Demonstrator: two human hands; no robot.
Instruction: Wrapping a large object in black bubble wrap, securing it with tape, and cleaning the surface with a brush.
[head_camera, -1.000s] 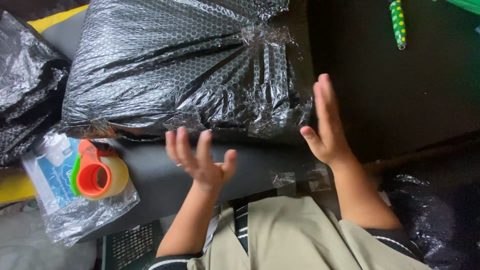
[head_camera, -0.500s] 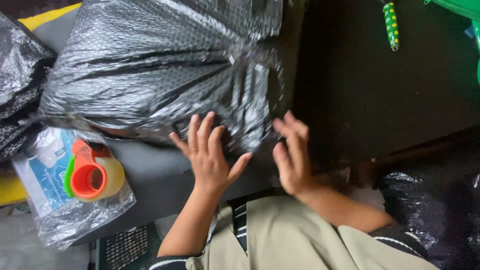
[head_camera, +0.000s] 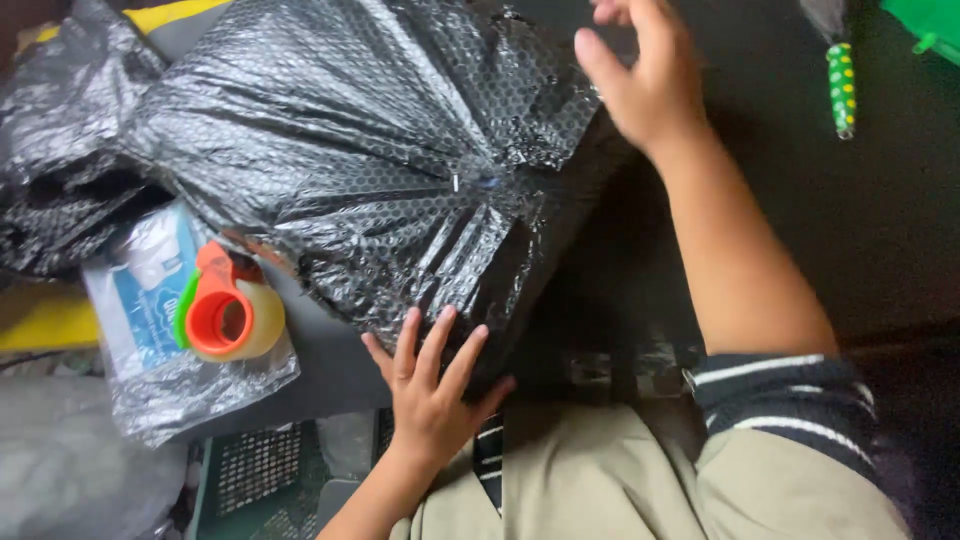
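- Head view: a large parcel wrapped in black bubble wrap (head_camera: 370, 160) is seen lying on a dark surface (head_camera: 880, 230), filling its upper left part and reaching toward the near edge.
- The left hand (head_camera: 432, 392) is laid flat on the parcel's near end, fingers spread and nothing clasped; its grip is fully open.
- The right hand (head_camera: 645, 80) is held over the parcel's far right corner, fingers loosely extended and partly blurred; nothing is seen clasped in it, and contact with the wrap cannot be told.
- The wrap is gathered into creases at the middle, where tape seems to be stuck; the covering is judged soft, crinkly and rather slippery, the bundle bulky and probably cushioned rather than rigid. A hold under both ends with flat palms is judged safer than pinching the film.
- By the left edge, an orange tape dispenser with a roll of clear tape (head_camera: 228, 312) is seen resting on a clear plastic packet (head_camera: 150, 370).
- Toward the far right corner, a green-and-yellow striped stick (head_camera: 841, 85) is lying.
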